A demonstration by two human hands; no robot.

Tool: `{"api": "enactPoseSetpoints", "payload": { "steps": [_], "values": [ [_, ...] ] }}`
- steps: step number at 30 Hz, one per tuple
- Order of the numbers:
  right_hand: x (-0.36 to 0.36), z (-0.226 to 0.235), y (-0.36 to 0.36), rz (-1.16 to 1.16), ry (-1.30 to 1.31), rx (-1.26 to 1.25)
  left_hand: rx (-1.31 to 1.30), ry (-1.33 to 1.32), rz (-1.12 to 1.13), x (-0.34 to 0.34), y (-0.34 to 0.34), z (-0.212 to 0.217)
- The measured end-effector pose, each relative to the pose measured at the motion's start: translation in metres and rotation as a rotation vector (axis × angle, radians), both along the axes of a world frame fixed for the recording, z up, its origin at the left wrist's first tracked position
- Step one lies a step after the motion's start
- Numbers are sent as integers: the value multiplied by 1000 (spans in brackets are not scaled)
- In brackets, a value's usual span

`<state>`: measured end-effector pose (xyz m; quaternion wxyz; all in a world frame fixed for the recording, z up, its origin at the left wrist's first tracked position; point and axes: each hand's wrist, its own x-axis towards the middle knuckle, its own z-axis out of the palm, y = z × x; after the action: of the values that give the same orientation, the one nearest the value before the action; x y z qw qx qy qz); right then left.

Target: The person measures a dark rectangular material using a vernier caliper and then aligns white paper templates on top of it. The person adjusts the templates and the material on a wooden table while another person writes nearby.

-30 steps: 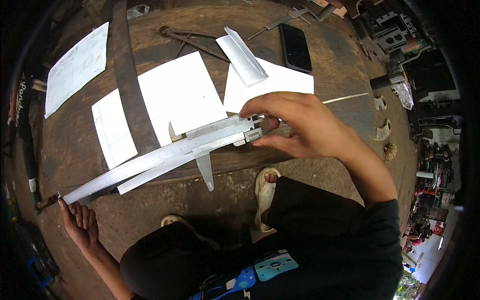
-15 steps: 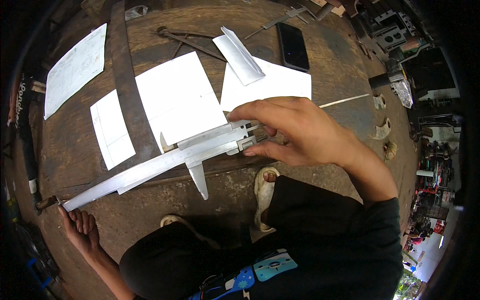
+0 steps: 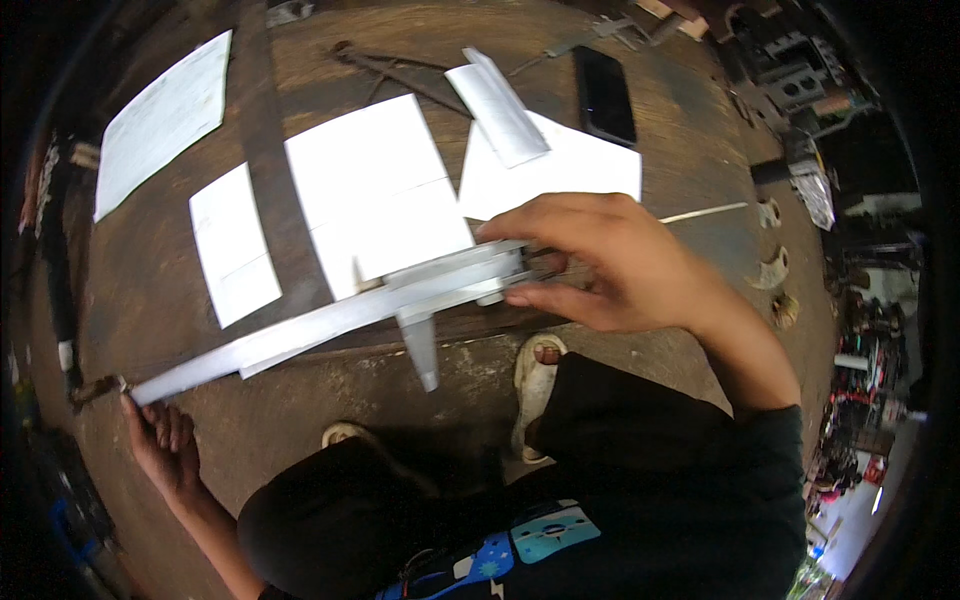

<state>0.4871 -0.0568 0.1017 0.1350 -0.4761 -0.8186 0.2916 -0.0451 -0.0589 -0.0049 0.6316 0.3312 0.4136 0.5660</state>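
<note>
A long silver vernier caliper (image 3: 300, 332) is held slantwise along the table's near edge, its jaw pointing down toward the floor. At the right end, my right hand (image 3: 610, 265) curls its thumb and fingers around the caliper's sliding part. My left hand (image 3: 165, 445) is at the far left tip, fingers bent in against the end of the beam; its exact hold is small and partly hidden. Behind the caliper lies a white sheet of paper (image 3: 380, 190) with faint lines, partly covered by the tool. Motion smears the caliper's details.
On the wooden table (image 3: 400, 40) lie a smaller paper (image 3: 235, 250), a drawn sheet (image 3: 165, 130), folded paper (image 3: 500, 110), a black phone (image 3: 604, 95) and a rusty hinged tool (image 3: 400, 75). A flat dark metal bar (image 3: 270, 180) crosses it. Metal parts (image 3: 795, 75) stand at right.
The view has shifted slightly, so the table and papers appear a little further right. Both hands keep their places on the caliper, which looks more blurred now.
</note>
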Motion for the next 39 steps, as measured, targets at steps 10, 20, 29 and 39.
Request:
{"api": "enactPoseSetpoints", "payload": {
  "steps": [10, 20, 29, 39],
  "values": [
    [22, -38, 33, -189, -132, 209, -150, 637, -161, 44, 2, 10],
    [43, -53, 47, -250, -165, 311, -46, 984, -82, 73, 19, 28],
    [48, -56, 46, -260, -223, 269, -23, 937, -115, 75, 34, 14],
    [52, -67, 45, -120, -229, 353, -11, 955, -150, 57, 39, -2]
  ]
}}
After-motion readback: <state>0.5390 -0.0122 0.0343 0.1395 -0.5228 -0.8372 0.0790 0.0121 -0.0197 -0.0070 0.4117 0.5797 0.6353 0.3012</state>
